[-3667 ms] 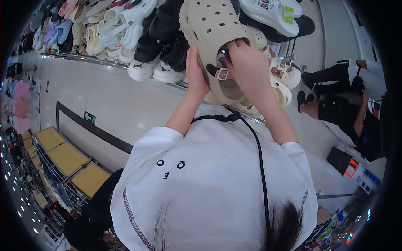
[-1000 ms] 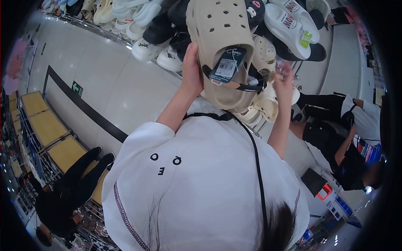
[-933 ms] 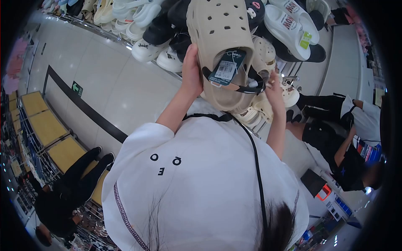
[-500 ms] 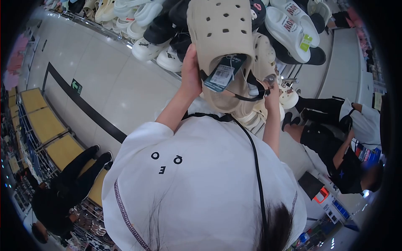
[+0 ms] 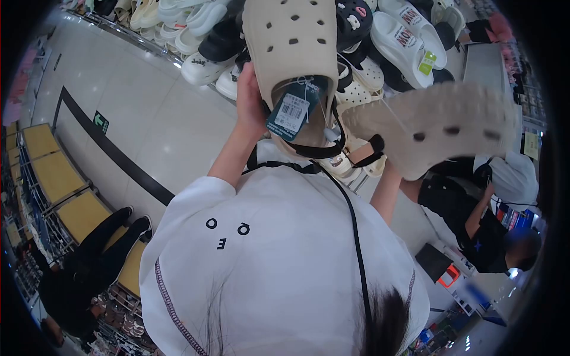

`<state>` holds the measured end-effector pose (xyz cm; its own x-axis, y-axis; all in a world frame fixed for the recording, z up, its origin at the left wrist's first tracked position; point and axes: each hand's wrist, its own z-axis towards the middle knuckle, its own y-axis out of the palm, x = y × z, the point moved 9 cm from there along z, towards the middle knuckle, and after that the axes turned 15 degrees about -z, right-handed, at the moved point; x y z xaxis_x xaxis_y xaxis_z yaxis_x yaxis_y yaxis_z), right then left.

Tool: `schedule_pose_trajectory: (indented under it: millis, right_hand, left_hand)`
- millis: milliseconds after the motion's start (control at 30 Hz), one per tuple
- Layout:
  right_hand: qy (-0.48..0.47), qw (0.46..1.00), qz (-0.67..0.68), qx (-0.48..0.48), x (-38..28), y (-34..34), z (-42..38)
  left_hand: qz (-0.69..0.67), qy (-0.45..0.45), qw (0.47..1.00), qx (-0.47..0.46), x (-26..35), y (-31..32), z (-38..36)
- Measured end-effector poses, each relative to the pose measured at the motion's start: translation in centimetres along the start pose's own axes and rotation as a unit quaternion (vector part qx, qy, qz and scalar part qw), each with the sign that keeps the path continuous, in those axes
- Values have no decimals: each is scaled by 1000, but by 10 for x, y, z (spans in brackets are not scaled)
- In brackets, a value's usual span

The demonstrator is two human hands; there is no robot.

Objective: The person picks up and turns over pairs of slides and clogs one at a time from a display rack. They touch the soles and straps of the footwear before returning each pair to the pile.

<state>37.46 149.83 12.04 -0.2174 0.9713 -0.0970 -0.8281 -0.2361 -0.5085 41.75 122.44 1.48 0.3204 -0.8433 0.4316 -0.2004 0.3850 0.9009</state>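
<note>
My left hand (image 5: 252, 107) grips the side of a beige clog (image 5: 291, 47) that hangs toe-up in front of me. From its opening dangles a dark green tag (image 5: 297, 110) with a white barcode label. A black heel strap (image 5: 320, 151) loops below the opening. To the right, a second beige clog (image 5: 439, 130) is turned sideways, sole up, and blurred by motion. My right hand (image 5: 390, 172) holds this one from below, most of its fingers hidden behind it. A strap with a black end (image 5: 367, 153) sticks out on its left.
Piled clogs and slides, including white slides (image 5: 409, 35) and a black clog (image 5: 354, 24), fill the display beyond my hands. Yellow benches (image 5: 71, 204) line the left, where a person in black (image 5: 68, 291) is. Another person (image 5: 457, 202) is at right.
The second clog has swung out to the right and turned sideways, away from the first. My left hand and its clog have shifted slightly left in view.
</note>
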Motion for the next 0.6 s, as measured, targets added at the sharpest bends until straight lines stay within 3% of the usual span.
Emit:
schedule_pose_trajectory:
  millis: [33,167,267,467,600]
  right_hand:
    - [16,999,36,-4,3,-2,-1]
    - [94,980,173,-20,25,-7,-2]
    - [186,948,257,-40,58,-7,-2]
    - [365,844,379,-97,135,10,-10]
    - [455,767,426,-155,174,21,-33]
  left_hand:
    - [-64,-50,996,22,-9,-5,0]
    - [-5,-3,999,-45,-17,-9,-5]
    - [-37,-48,998,-33,-26,4,-9]
    - [11,-112,987,-111,-62,42,-13]
    - [7,-183,979,-84,-110,59,-20]
